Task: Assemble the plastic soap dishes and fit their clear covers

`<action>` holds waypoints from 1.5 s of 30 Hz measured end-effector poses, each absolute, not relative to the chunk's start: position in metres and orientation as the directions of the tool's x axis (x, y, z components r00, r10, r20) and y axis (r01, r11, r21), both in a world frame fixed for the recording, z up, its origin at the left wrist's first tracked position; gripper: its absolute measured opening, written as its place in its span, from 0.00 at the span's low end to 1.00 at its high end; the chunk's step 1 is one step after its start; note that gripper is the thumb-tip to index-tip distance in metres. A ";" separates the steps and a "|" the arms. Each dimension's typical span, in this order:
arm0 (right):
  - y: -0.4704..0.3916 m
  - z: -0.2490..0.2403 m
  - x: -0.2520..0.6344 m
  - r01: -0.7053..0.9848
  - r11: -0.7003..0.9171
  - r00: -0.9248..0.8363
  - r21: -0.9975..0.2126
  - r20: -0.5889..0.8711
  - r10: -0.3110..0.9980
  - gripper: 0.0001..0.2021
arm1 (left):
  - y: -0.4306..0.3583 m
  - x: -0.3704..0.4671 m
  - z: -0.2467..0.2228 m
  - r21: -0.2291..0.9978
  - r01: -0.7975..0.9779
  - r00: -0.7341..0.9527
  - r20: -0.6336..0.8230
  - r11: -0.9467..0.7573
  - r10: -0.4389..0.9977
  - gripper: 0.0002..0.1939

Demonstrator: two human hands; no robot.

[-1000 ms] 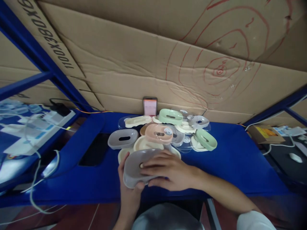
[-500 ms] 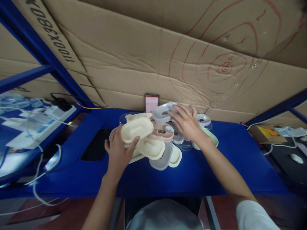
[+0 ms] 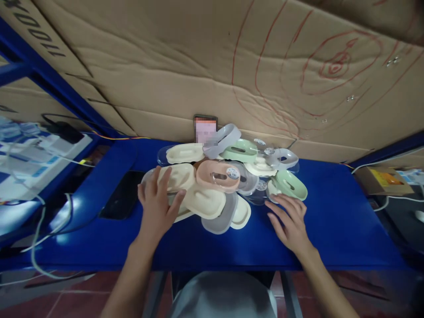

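Note:
A heap of oval plastic soap dishes lies on the blue table. My left hand (image 3: 158,198) rests with spread fingers over a cream dish (image 3: 183,176) at the heap's left side, not gripping it. Empty, with its fingers apart, my right hand (image 3: 291,223) is low over the table just in front of a green dish (image 3: 291,184). Between the hands are a peach dish with a round sticker (image 3: 217,176), a cream dish (image 3: 207,203) and a grey dish (image 3: 220,218). At the back, a lilac-grey dish (image 3: 225,139) leans tilted beside another green dish (image 3: 241,150).
A phone with a lit screen (image 3: 205,128) stands against the cardboard wall (image 3: 159,66). Left of the heap lies a dark flat phone-like slab (image 3: 122,196). White power strips and cables (image 3: 62,150) fill the left side; a small cardboard box (image 3: 384,180) sits at the right.
My right hand has let go of the lilac-grey dish, now leaning at the back, and moved down to the right. My left hand has lowered the cream dish onto the heap. The view has shifted.

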State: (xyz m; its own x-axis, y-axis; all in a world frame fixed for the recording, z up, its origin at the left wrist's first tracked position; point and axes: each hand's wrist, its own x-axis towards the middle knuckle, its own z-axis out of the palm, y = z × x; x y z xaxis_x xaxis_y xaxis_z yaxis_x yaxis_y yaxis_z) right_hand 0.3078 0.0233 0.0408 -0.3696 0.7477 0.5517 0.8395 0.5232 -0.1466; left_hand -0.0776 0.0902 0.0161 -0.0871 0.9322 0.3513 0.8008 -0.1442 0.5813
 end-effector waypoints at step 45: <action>-0.084 -0.003 0.298 0.875 0.349 -0.217 -0.335 0.372 0.902 0.19 | -0.029 -0.011 0.002 0.456 0.701 0.195 0.617 -0.549 0.762 0.12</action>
